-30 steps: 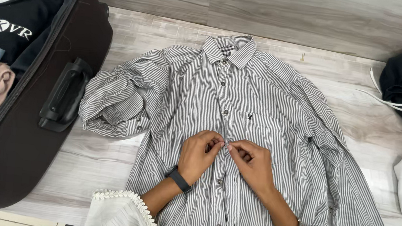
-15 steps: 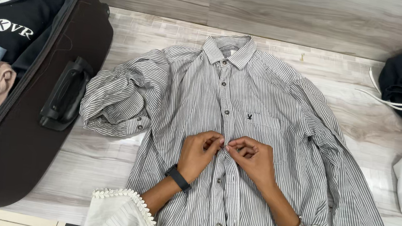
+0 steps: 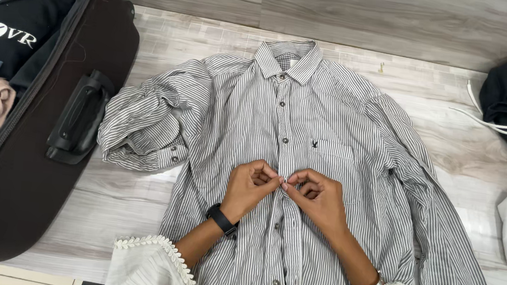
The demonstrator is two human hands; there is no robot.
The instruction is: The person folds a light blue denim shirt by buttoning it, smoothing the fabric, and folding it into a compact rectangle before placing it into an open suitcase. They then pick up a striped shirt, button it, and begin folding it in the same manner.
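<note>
Pinching the shirt (image 3: pixel 335 125) placket at frame centre, the left hand (image 3: pixel 249 188) and right hand (image 3: pixel 316 198) meet fingertip to fingertip. A suitcase (image 3: pixel 35 158) lies open at left.

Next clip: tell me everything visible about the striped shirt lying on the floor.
The striped shirt is a grey-and-white, long-sleeved button-up of thin woven cloth, a bit creased, lying face up and flat on the pale wood-look floor, collar away from the camera. It has dark buttons down the placket, a chest pocket with a small dark emblem, and cuffs. One sleeve is bunched beside the dark suitcase; the other trails straight toward the bottom edge. The left hand and right hand pinch the placket at mid-chest.
</note>
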